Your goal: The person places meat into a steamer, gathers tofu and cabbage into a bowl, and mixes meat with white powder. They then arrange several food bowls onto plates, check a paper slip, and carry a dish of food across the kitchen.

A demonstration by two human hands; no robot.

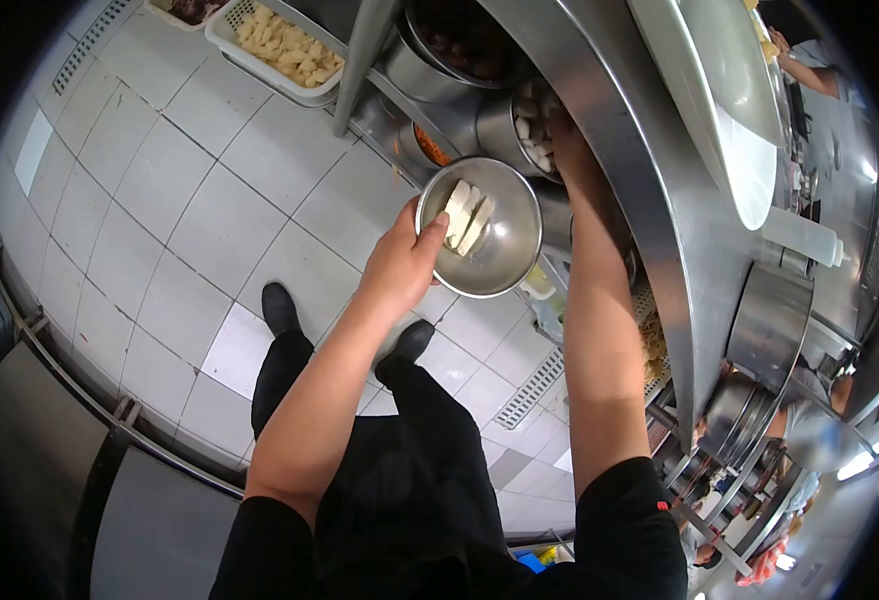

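A round steel bowl [515, 240] is held by its left rim in my left hand [404, 255], with the thumb over the edge. Several pale, flat slices [468, 218] lie inside it. My right hand [559, 125] reaches under the steel counter to a metal container [499, 130] of white pieces [536, 145]. Its fingers are in shadow and partly hidden, so what they hold cannot be made out. Beside the bowl, a smaller container holds shredded orange food [429, 146].
The steel counter edge [649, 200] curves above my right forearm. White plates [709, 100] and a squeeze bottle [804, 236] stand on it. A white basket [221, 32] of pale pieces is at the top left. Co-workers are partly visible at the far right.
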